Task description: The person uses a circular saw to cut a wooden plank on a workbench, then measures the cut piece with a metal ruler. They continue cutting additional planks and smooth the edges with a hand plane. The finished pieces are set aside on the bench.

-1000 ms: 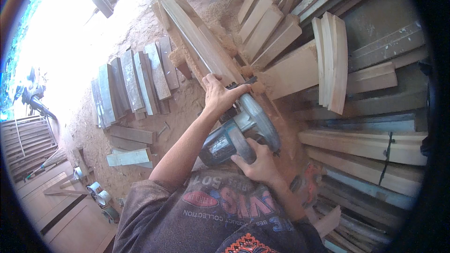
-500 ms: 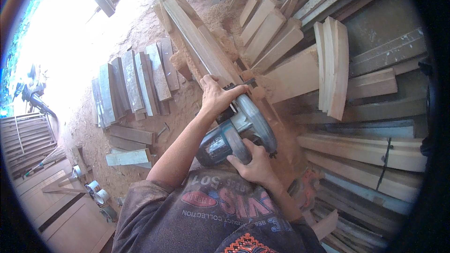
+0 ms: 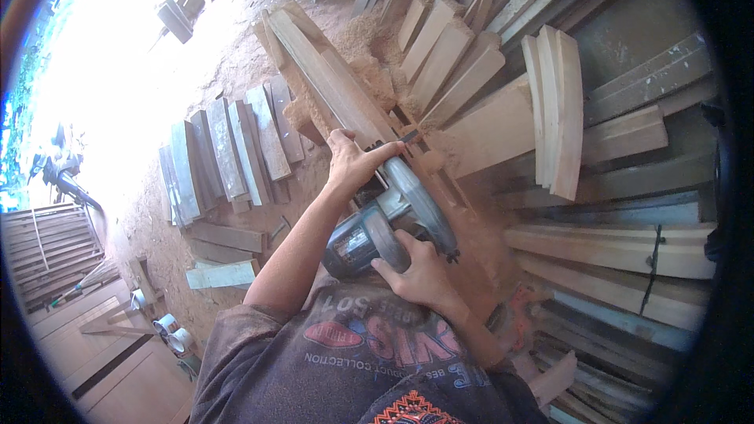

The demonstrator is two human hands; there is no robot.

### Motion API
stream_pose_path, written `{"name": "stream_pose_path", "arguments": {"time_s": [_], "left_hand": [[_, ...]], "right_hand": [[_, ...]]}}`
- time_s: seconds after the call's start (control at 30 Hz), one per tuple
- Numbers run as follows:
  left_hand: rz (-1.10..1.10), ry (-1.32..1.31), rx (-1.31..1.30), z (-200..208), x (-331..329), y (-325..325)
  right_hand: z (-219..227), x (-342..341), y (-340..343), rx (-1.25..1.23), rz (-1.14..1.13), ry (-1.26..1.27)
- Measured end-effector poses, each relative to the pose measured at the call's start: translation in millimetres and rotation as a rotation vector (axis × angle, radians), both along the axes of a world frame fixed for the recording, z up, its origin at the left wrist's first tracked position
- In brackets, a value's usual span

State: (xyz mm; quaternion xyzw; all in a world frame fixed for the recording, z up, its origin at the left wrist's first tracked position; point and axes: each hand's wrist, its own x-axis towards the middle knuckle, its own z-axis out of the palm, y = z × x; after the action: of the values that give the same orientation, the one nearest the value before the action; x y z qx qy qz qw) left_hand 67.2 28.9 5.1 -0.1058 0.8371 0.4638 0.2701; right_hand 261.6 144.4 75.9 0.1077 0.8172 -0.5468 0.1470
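Observation:
A circular saw [image 3: 419, 198] with a grey blade guard and dark teal motor housing rests on the near end of a long pale board [image 3: 318, 59]. My right hand [image 3: 416, 271] is wrapped round its rear handle, close to my shirt. At the saw's front, my left hand [image 3: 351, 161] grips with the thumb stretched across the front of the base and the fingers bent over the board's left edge. The blade is hidden beneath the guard. Sawdust [image 3: 373, 78] lies heaped along the board's right side.
Short planks [image 3: 228, 149] lie in a row on the dusty floor to the left, near a hammer [image 3: 280, 225]. Stacked timber [image 3: 613, 251] fills the right side, with curved pale pieces [image 3: 554, 110] on top. Rolls of tape [image 3: 165, 323] sit at lower left.
The view has shifted slightly, so the surroundings sit a little lower on the left. Both hands keep their hold on the saw, which has hardly moved along the board.

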Motion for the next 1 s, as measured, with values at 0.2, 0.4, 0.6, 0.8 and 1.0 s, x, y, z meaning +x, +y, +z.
{"name": "stream_pose_path", "arguments": {"time_s": [0.2,0.4,0.6,0.8,1.0], "left_hand": [[0.026,-0.024,0.013,2,-6,-3],[0.017,-0.025,0.028,-1,-12,-6],[0.013,-0.042,0.046,-4,-20,-10],[0.008,-0.05,0.062,-11,-27,-14],[0.007,-0.048,0.084,-11,-32,-18]], "right_hand": [[-5,-5,-2,0.01,0.017,0.031],[-7,-10,-5,-0.006,0.015,0.021],[-5,-17,-8,0.027,0.022,-0.02],[-5,-24,-11,-0.005,0.017,0.014],[-6,-29,-13,-0.015,0.02,-0.003]]}}
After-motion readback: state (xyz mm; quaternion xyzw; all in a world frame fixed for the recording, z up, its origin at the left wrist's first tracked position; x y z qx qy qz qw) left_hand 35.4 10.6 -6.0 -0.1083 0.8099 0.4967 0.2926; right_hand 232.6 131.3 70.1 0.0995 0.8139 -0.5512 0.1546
